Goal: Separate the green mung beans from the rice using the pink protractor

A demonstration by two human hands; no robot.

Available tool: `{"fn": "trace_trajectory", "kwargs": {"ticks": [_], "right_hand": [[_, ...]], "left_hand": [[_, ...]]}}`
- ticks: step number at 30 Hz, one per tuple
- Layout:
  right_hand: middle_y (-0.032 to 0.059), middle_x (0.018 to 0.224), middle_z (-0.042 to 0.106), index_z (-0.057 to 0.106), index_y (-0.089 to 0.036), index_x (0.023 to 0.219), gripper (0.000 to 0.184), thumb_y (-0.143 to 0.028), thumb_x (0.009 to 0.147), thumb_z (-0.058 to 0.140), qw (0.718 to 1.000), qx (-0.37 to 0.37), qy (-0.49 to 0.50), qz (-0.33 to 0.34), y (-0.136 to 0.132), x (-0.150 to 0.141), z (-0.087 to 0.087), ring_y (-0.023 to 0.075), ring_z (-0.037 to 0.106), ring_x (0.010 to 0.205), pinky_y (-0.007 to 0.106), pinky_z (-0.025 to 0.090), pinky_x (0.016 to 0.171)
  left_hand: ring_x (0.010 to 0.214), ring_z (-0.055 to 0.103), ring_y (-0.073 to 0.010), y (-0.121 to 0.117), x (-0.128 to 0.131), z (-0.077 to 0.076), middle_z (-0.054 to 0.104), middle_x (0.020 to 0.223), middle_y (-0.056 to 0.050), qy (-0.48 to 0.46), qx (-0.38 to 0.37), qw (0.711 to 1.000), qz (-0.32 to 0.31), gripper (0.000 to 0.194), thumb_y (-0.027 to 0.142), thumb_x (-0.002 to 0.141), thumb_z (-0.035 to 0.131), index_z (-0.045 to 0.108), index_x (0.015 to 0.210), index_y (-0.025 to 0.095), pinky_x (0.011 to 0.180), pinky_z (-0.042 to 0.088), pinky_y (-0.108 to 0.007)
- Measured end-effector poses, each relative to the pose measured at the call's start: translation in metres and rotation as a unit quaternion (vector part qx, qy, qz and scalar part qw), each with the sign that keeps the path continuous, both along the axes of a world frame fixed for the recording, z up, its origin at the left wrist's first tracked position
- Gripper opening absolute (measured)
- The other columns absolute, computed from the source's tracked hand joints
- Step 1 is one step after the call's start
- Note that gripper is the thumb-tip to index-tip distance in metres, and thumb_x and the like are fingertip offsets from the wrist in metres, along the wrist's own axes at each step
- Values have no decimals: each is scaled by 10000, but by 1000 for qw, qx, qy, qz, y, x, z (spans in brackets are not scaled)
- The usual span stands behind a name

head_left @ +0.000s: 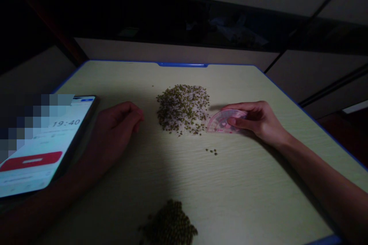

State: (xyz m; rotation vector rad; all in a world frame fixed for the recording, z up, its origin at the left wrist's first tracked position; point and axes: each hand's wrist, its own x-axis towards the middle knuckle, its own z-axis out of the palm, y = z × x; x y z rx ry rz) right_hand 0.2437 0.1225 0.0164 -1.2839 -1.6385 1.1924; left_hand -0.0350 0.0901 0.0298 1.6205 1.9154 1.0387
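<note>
A mixed pile of green beans and white rice-like grains lies on the middle of the table. My right hand, at the right of this pile, pinches a pink half-round protractor between thumb and fingers. The protractor's left tip reaches the pile's right edge. To the left of the pile rests my left hand, its fingers curled closed in shadow; nothing shows in them. Several loose beans lie just below the pile. Nearer to me is a darker heap of beans, cut off by the bottom of the view.
A lit phone showing a timer and a red button stands at the left, beside my left forearm. The pale table has a blue rim with a raised blue lip at the far edge. Behind it are dark cabinet-like panels.
</note>
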Motion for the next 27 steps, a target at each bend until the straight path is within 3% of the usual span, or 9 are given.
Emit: {"fn": "trace_trajectory", "kwargs": {"ticks": [12, 18, 27], "right_hand": [[-1, 564, 636, 720, -165, 893, 263, -159, 631, 699, 999, 26, -24, -40, 1, -1, -1, 88, 493, 449, 215, 371, 410], [-4, 562, 638, 721, -169, 918, 275, -166, 644, 698, 1000, 4, -11, -15, 0, -2, 0, 72, 477, 433, 194, 344, 386], [-10, 561, 658, 725, -180, 838, 201, -154, 640, 700, 998, -10, 42, 51, -2, -2, -4, 104, 603, 510, 187, 447, 458]], "left_hand": [[455, 392, -105, 0, 2, 1, 422, 427, 52, -12, -4, 1000, 3, 239, 350, 638, 423, 418, 443, 212, 464, 273, -226], [478, 418, -113, -1, 1, 0, 447, 444, 46, -8, -9, 1000, 4, 241, 364, 642, 417, 428, 454, 213, 487, 302, -227], [461, 408, -99, 0, 0, -2, 441, 433, 51, -7, 3, 1000, 5, 262, 390, 635, 416, 426, 445, 210, 478, 289, -214]]}}
